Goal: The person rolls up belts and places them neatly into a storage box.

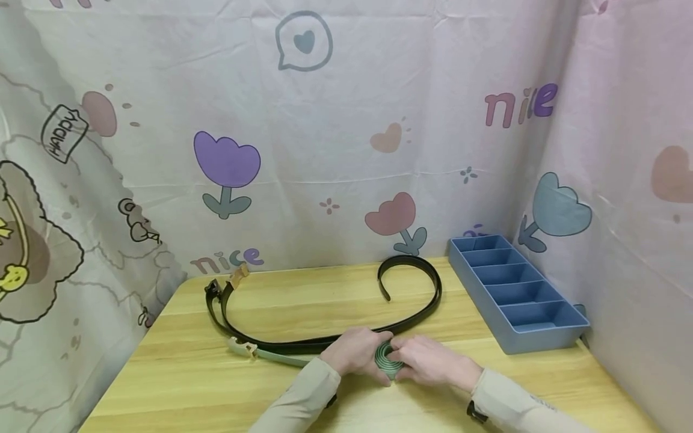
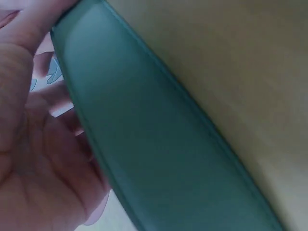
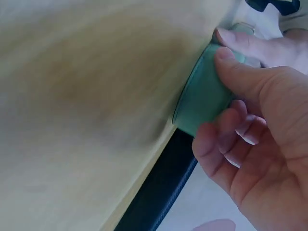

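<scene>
A green belt [image 1: 390, 363], rolled into a coil at one end, stands on its edge on the wooden table. Its straight part runs left to a gold buckle [image 1: 250, 350]. My left hand [image 1: 354, 352] holds the coil's left side, and in the left wrist view the green strap [image 2: 159, 125] passes close by the palm. On the other side my right hand [image 1: 430, 361] grips the coil, with thumb and curled fingers around the rolled strap [image 3: 204, 94] in the right wrist view. Part of the coil is hidden by the fingers.
Just behind the hands lie black belts [image 1: 298, 347], their far ends curling round at the right. A black buckle [image 1: 213, 289] and a gold buckle [image 1: 238, 275] sit at back left. A blue box [image 1: 482, 307] with several compartments stands at right. Printed curtains [image 1: 330, 120] enclose the table.
</scene>
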`<action>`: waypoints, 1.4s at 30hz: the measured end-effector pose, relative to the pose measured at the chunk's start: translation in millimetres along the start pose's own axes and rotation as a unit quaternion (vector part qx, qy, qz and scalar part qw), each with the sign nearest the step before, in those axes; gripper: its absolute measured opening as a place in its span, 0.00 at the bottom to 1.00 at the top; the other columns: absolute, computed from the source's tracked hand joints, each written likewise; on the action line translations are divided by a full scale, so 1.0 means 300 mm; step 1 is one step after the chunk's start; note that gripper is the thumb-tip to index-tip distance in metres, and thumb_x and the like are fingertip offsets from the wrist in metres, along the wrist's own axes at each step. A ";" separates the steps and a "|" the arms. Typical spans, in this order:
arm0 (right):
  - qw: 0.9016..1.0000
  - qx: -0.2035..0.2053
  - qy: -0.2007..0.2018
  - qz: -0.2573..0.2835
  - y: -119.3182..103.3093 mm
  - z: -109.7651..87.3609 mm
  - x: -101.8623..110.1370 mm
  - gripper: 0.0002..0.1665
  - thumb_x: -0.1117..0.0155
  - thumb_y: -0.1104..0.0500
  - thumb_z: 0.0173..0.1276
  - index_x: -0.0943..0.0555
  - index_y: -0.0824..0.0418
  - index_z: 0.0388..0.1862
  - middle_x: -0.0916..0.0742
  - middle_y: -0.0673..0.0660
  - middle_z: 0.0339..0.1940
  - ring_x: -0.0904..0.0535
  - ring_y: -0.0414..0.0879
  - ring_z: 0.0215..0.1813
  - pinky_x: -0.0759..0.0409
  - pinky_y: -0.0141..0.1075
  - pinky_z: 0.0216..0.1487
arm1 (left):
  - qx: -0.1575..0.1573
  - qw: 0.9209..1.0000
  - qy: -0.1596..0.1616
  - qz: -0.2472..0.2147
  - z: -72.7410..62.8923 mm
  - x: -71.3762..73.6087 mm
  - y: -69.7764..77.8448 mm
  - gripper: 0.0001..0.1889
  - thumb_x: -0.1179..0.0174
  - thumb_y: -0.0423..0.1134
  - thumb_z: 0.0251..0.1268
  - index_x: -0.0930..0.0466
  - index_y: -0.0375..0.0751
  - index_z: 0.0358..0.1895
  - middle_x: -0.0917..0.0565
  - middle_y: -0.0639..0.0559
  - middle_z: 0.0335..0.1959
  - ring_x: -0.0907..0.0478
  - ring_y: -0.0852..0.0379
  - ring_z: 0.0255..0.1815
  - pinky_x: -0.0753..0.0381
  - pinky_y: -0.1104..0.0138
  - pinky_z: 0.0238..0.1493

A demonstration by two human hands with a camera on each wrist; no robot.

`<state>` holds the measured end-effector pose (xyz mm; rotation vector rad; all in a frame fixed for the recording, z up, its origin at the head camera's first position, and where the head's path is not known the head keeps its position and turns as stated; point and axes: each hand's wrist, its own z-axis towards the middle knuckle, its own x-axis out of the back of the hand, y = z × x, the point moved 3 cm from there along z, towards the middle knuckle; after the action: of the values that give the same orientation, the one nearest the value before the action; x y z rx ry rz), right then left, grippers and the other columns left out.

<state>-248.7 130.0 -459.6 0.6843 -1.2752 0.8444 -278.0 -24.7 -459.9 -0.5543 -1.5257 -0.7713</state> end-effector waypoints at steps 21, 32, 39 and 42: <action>0.999 -0.026 -0.013 0.026 0.016 -0.015 0.004 0.14 0.29 0.47 0.59 0.16 0.50 0.40 0.21 0.43 0.39 0.28 0.30 0.35 0.27 0.25 0.36 | 0.009 0.999 -0.026 -0.036 0.014 -0.010 -0.007 0.39 0.24 0.61 0.39 0.26 0.61 0.61 0.19 0.66 0.33 0.28 0.70 0.28 0.27 0.75 0.31; 0.999 -0.034 -0.009 0.031 0.013 -0.008 0.010 0.14 0.28 0.45 0.57 0.17 0.50 0.37 0.23 0.41 0.32 0.32 0.29 0.31 0.31 0.24 0.31 | 0.002 1.000 -0.004 0.005 0.032 -0.002 -0.006 0.41 0.27 0.71 0.33 0.24 0.57 0.55 0.20 0.66 0.29 0.28 0.70 0.27 0.28 0.74 0.30; 0.999 -0.008 -0.037 0.010 0.027 -0.004 0.028 0.15 0.28 0.49 0.57 0.15 0.50 0.43 0.18 0.43 0.39 0.25 0.30 0.38 0.24 0.26 0.40 | 0.023 0.999 -0.028 -0.019 0.021 0.013 -0.006 0.33 0.20 0.56 0.34 0.25 0.55 0.48 0.20 0.67 0.32 0.26 0.71 0.30 0.25 0.75 0.35; 0.998 -0.013 -0.058 0.010 0.031 -0.004 0.033 0.17 0.27 0.50 0.57 0.15 0.49 0.46 0.19 0.43 0.40 0.26 0.30 0.39 0.24 0.26 0.41 | 0.022 0.999 -0.032 -0.021 0.016 0.012 -0.003 0.36 0.20 0.54 0.35 0.26 0.55 0.53 0.19 0.65 0.34 0.25 0.70 0.32 0.24 0.75 0.37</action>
<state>-255.2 137.5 -450.2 0.7093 -1.3960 0.8120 -282.2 -21.9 -456.5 -0.5199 -1.6134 -0.7556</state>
